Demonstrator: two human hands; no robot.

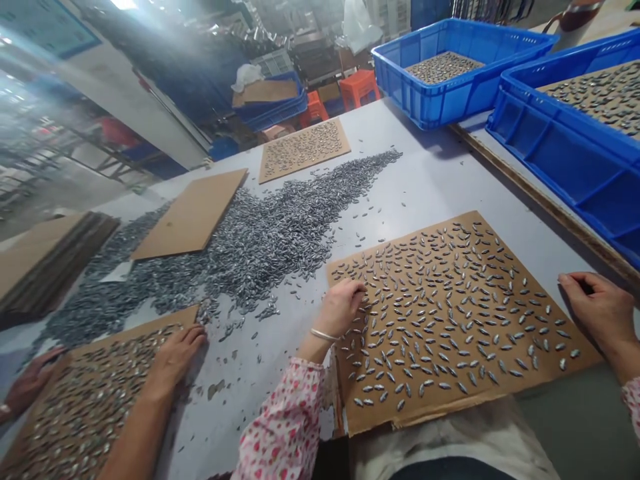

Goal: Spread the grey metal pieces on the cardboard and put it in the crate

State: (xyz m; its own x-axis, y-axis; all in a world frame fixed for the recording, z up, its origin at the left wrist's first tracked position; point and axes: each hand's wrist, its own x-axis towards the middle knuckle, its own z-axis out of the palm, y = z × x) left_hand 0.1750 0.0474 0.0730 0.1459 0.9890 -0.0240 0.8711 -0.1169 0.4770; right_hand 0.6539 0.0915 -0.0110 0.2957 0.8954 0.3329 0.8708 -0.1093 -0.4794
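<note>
Our left hand (pixel 343 307) is bent over the left edge of the cardboard sheet (pixel 430 402), fingertips drawn together; we cannot tell whether a piece is pinched there; our right hand (pixel 600 310) is at the right edge, fingers loosely curled, and whether it touches the sheet is unclear; the small metal pieces (pixel 461 387) lie scattered across that sheet, mostly singly, in front of us; we judge the step in hand to be spacing them out, and the next move calls for light fingertips that part close ones without nudging neighbours; further out on the desk (pixel 425 180), a bare board (pixel 193 213) hides part of the heap (pixel 280 230); to our left, a co-worker's hands (pixel 180 350) flank another covered sheet, cut off by the frame; to our right, the nearer blue crate (pixel 565 153) is cropped, and its wall masks some of its contents; the background is too blurred to make out
</note>
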